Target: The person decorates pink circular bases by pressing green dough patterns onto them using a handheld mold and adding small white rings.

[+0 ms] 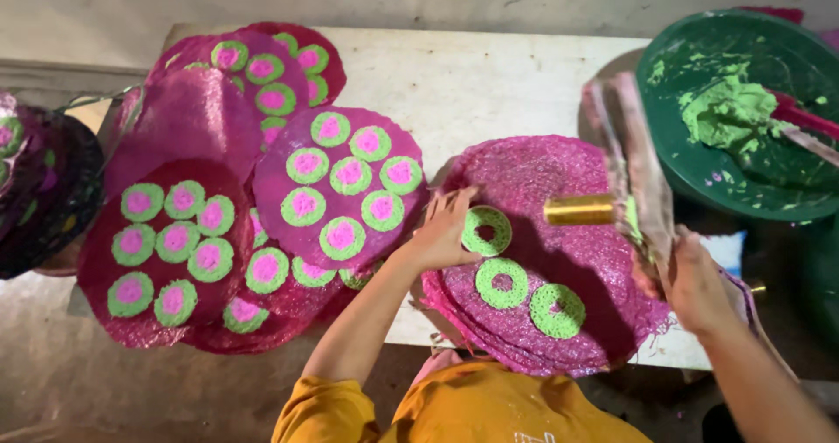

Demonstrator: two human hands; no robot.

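The left hand point(444, 231) rests spread fingers on a soft, fragile green ring point(487, 230) atop the pink disc point(559, 233) on the desk point(472, 76), best pressed lightly, while the right hand point(690, 281) grips a flat tool point(636, 168).

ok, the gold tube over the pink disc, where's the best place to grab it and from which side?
Probably around the bare middle of the gold tube, pinching across its width from above. It lies level, long axis left to right, above the pink disc. Its right end meets the smeared tool in the right hand, so its left end and top are free.
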